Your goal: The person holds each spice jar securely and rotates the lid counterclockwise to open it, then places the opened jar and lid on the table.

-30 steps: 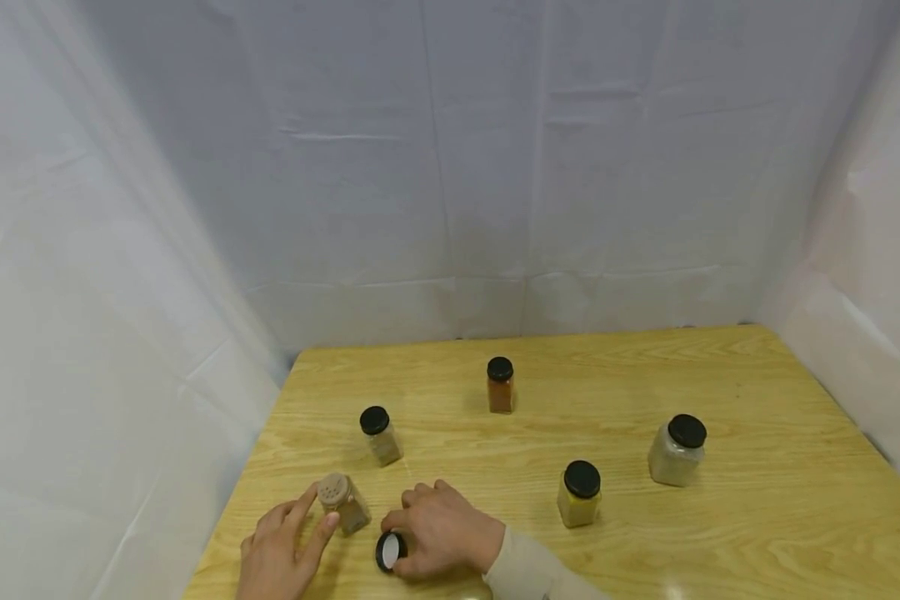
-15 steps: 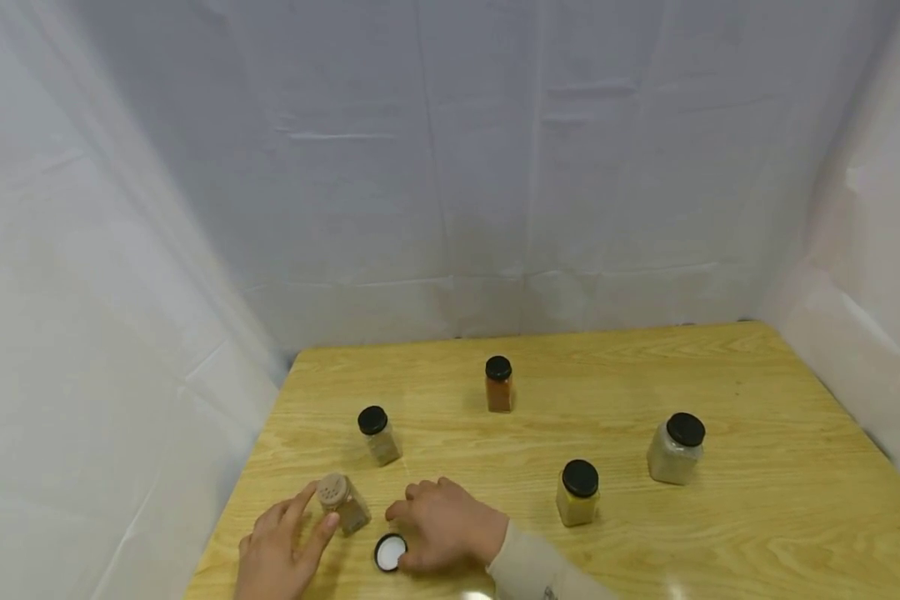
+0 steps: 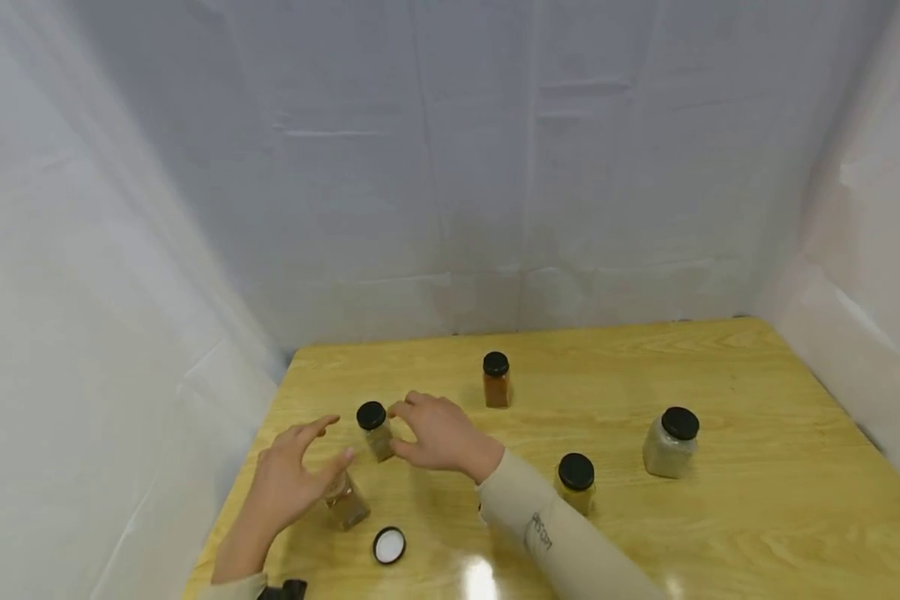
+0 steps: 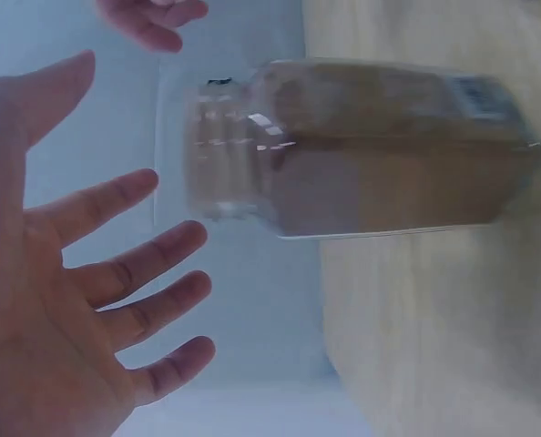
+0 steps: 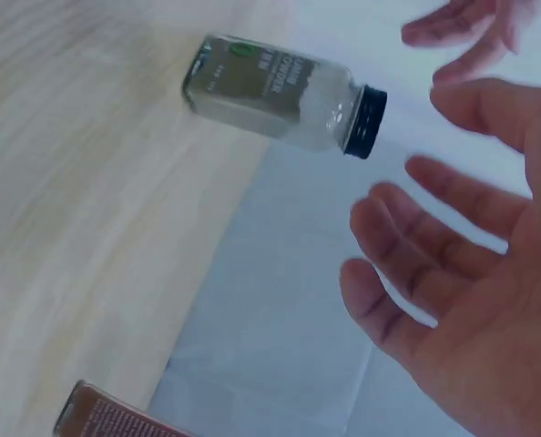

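My left hand hovers above an uncapped spice jar of brown powder, fingers spread. In the left wrist view that jar stands apart from the outstretched fingers. My right hand is just right of a capped spice jar with a black lid, thumb and fingers parted. The right wrist view shows this labelled jar with a gap between its lid and the fingers. A loose black cap lies on the table, its white inside up.
A jar of reddish-brown spice stands at the back. To the right are a black-lidded jar of yellow powder, partly behind the right sleeve, and a wider pale jar. White sheeting surrounds the wooden table.
The right hand has let go of the black cap, now flat on the table, and moved forward to the capped jar. The left hand has left the uncapped jar and risen forward.
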Available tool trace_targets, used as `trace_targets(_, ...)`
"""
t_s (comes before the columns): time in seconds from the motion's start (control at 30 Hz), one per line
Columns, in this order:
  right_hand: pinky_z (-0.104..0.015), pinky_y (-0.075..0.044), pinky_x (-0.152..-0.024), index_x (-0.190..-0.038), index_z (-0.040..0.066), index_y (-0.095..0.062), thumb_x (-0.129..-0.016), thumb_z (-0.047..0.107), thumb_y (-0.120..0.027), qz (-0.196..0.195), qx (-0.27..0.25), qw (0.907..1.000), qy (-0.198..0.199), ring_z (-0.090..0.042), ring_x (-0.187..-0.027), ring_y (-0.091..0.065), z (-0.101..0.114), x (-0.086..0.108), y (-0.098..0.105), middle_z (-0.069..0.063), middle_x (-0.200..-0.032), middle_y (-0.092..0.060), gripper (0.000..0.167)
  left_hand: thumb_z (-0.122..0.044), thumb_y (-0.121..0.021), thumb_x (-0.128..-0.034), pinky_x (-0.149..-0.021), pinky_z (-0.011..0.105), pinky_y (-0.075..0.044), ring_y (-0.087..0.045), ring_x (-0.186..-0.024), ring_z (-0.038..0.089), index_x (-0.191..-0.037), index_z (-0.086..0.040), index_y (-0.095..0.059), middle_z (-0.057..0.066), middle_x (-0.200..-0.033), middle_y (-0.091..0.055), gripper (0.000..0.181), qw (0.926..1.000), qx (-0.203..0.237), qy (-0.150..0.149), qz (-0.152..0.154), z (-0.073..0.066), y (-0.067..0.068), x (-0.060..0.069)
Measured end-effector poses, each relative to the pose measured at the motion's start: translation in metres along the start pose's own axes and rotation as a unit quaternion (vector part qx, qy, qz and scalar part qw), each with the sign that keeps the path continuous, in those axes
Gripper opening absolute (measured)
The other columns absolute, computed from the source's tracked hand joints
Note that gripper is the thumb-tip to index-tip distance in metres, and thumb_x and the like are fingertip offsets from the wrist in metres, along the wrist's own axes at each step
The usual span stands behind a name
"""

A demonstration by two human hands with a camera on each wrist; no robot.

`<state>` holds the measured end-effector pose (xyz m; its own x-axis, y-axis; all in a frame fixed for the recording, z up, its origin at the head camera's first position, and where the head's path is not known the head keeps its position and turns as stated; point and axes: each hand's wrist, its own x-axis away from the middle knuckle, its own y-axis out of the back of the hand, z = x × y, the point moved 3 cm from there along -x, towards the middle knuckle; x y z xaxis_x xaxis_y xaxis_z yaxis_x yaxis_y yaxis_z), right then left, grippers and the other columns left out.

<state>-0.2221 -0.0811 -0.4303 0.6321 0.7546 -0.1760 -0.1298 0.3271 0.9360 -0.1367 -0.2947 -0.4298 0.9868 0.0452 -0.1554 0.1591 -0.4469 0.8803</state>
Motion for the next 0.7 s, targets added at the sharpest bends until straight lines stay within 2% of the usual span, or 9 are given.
trace_targets(0.17, -0.036, -0.060, -0.081, -0.144, 0.012, -0.063, -0.106, 0.040, -0.064, -0.031, 0.031, 0.9989, -0.016, -0.019, -0.095, -0.071, -0.001, -0.020, 0.007, -0.007, -0.128, -0.069, 0.047, -0.054, -0.070, -0.0986, -0.094, 0.069, -0.050, -0.066, -0.118, 0.046, -0.150, -0.008, -0.057, 0.025, -0.136, -0.066, 0.071, 0.9962, -0.039, -0.040, 0.066, -0.008, 0.008, -0.038)
trace_targets(0.27, -0.037, -0.061, -0.084, -0.147, 0.013, -0.060, -0.107, 0.045, -0.062, -0.033, 0.052, 0.9979, -0.018, -0.020, -0.102, -0.073, 0.002, -0.029, 0.006, -0.007, -0.131, -0.068, 0.052, -0.053, -0.073, -0.0970, -0.088, 0.063, -0.056, -0.068, -0.114, 0.046, -0.149, -0.002, -0.057, 0.028, -0.134, -0.066, 0.074, 0.9915, -0.056, -0.046, 0.108, -0.009, 0.009, -0.054)
trace_targets(0.4, -0.036, -0.062, -0.086, -0.149, 0.015, -0.059, -0.106, 0.051, -0.060, -0.025, 0.075, 0.9963, -0.033, -0.020, -0.109, -0.073, 0.006, -0.036, 0.001, -0.007, -0.135, -0.068, 0.056, -0.053, -0.075, -0.0947, -0.085, 0.062, -0.057, -0.069, -0.111, 0.045, -0.147, 0.000, -0.058, 0.029, -0.132, -0.068, 0.077, 0.9852, -0.057, -0.035, 0.158, -0.007, 0.004, -0.064)
trace_targets(0.47, -0.036, -0.061, -0.087, -0.149, 0.016, -0.059, -0.106, 0.052, -0.059, -0.016, 0.080, 0.9957, -0.044, -0.020, -0.110, -0.072, 0.008, -0.038, -0.003, -0.007, -0.136, -0.067, 0.056, -0.054, -0.076, -0.0935, -0.086, 0.063, -0.056, -0.069, -0.110, 0.043, -0.145, -0.001, -0.060, 0.028, -0.132, -0.068, 0.075, 0.9830, -0.055, -0.027, 0.173, -0.005, 0.000, -0.067)
trace_targets(0.7, -0.033, -0.060, -0.080, -0.144, 0.018, -0.063, -0.106, 0.055, -0.058, 0.017, 0.093, 0.9936, -0.063, -0.017, -0.103, -0.070, 0.009, -0.047, -0.008, -0.004, -0.129, -0.067, 0.054, -0.047, -0.081, -0.0905, -0.089, 0.069, -0.052, -0.070, -0.105, 0.039, -0.142, -0.004, -0.064, 0.024, -0.125, -0.071, 0.069, 0.9795, -0.061, -0.013, 0.191, 0.000, -0.009, -0.077)
